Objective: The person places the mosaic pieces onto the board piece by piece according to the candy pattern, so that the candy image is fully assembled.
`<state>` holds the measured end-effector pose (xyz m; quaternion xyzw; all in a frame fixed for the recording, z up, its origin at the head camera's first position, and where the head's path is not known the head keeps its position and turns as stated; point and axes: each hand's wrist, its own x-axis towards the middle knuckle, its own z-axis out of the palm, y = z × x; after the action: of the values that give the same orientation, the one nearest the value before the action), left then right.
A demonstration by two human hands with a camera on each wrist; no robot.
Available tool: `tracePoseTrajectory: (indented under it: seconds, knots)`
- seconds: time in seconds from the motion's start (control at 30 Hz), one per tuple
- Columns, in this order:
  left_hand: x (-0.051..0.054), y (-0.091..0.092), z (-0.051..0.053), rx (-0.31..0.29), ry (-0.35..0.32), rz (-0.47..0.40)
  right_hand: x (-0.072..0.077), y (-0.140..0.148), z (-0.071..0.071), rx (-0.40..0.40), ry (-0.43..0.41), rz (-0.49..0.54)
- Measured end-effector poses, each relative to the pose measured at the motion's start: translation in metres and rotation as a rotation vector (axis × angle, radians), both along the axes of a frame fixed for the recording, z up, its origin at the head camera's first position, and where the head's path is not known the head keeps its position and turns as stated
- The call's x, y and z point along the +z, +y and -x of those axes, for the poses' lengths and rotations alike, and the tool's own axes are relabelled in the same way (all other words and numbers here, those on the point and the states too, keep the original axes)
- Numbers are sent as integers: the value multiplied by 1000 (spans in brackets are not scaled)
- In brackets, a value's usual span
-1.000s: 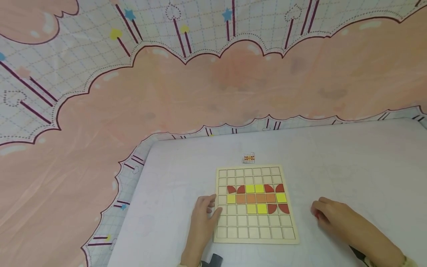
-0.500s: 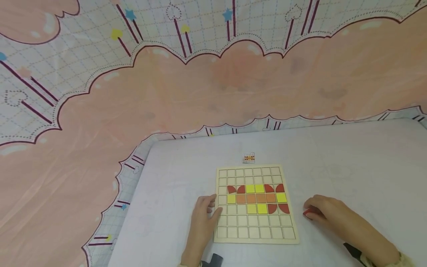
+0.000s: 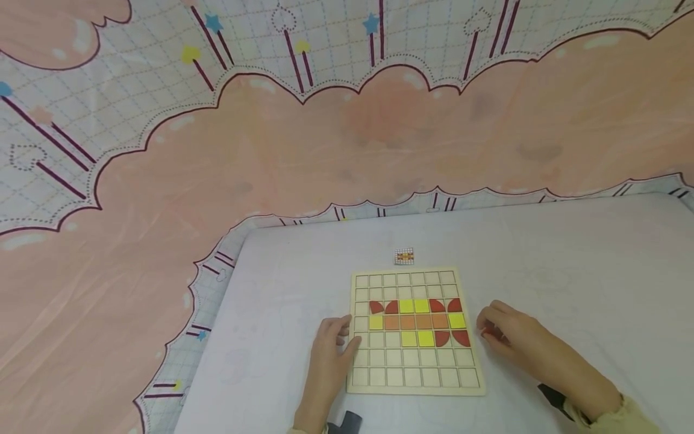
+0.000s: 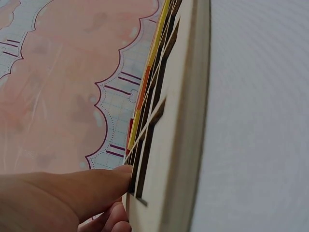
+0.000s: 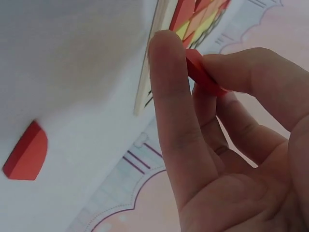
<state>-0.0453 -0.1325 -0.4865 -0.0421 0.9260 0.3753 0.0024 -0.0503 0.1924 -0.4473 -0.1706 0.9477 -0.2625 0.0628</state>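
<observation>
A square wooden grid board (image 3: 398,377) lies flat on the white table. Red quarter-circles (image 3: 461,339), yellow squares (image 3: 421,306) and orange squares (image 3: 408,322) fill part of its middle rows. My left hand (image 3: 327,355) rests at the board's left edge, the thumb (image 4: 108,186) touching it and the fingers loosely bent. To the right of the board, my right hand (image 3: 520,337) pinches a red quarter-circle tile (image 5: 205,75) between thumb and finger, clear of the board. Another red tile (image 5: 28,152) lies on the table in the right wrist view.
A small pattern card (image 3: 403,257) with a coloured grid lies just beyond the board's far edge. Behind the table (image 3: 293,271) hangs a peach-and-white patterned cloth (image 3: 325,150). Near the left wrist is a dark object (image 3: 347,423) at the bottom edge.
My right hand has moved left and away from me, closer to the board's right edge, with the red tile in its fingers. The left hand and the board have stayed in place.
</observation>
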Motion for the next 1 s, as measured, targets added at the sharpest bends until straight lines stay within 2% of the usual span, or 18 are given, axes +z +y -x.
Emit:
tracePoseTrajectory:
  seconds: [0.37, 0.67, 0.8, 1.0]
  knots:
    - [-1, 0, 0, -3, 1, 2, 10, -20, 8, 9, -68, 24]
    - [-3, -1, 1, 0, -7, -2, 21, -41, 13, 66, -27, 116]
    - [-2, 0, 1, -1, -1, 3, 21, -49, 16, 86, -27, 172]
    - [-1, 1, 1, 2, 1, 2, 17, -57, 20, 156, -32, 236]
